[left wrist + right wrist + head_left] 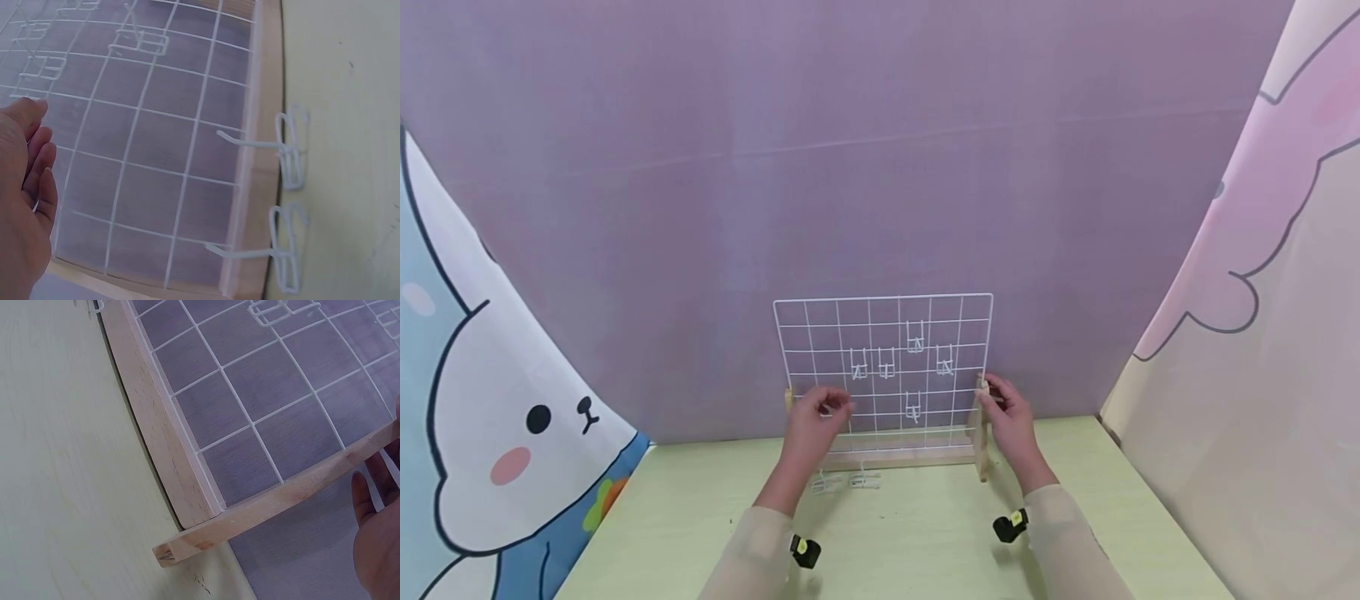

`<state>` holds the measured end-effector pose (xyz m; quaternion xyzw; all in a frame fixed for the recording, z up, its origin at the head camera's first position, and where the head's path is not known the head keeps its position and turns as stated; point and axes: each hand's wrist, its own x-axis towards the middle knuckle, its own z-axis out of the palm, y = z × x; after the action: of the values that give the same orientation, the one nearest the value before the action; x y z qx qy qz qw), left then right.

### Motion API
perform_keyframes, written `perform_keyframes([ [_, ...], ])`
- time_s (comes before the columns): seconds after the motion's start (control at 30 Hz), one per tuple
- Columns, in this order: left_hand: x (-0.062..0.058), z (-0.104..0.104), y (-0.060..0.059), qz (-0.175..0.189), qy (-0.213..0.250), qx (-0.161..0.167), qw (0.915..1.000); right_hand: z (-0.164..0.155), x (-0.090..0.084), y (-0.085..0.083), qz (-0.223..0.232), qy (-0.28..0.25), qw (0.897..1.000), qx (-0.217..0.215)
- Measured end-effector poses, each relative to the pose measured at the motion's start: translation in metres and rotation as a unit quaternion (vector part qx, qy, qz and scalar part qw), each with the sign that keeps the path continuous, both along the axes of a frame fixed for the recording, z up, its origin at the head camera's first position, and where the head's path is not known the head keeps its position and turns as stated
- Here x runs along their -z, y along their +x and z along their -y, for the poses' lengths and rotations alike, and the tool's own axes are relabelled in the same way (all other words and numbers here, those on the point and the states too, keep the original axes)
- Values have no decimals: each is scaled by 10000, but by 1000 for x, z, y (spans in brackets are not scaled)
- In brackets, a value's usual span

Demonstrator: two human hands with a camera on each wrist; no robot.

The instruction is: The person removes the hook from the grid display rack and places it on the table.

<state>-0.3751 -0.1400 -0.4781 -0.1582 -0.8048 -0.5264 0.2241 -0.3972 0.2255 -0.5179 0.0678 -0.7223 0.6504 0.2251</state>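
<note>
Loose hooks on table before grid rack, hands flanking.

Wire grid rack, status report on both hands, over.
Left hand open at wire grid. Right hand open at wooden post. Two loose hooks lie in front.

There is no text, label, brand or number that can be read in these pictures. Nothing carries any writing.
</note>
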Motion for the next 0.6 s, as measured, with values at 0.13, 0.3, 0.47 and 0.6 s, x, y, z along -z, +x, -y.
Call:
perform_keyframes([
  [0.13, -8, -5, 0, -106, 258, -48, 9996, 0, -1, -1, 135, 14, 9999, 13],
  [0.3, -17, -10, 1, -253, 644, -119, 9975, 1, 0, -1, 114, 54, 9999, 21],
  [0.47, -23, -14, 0, -432, 757, -172, 9960, 0, 0, 1, 93, 10, 9999, -90],
  [0.6, -26, -15, -4, -742, 699, -70, 9948, -2, -3, 2, 187, 30, 9997, -134],
])
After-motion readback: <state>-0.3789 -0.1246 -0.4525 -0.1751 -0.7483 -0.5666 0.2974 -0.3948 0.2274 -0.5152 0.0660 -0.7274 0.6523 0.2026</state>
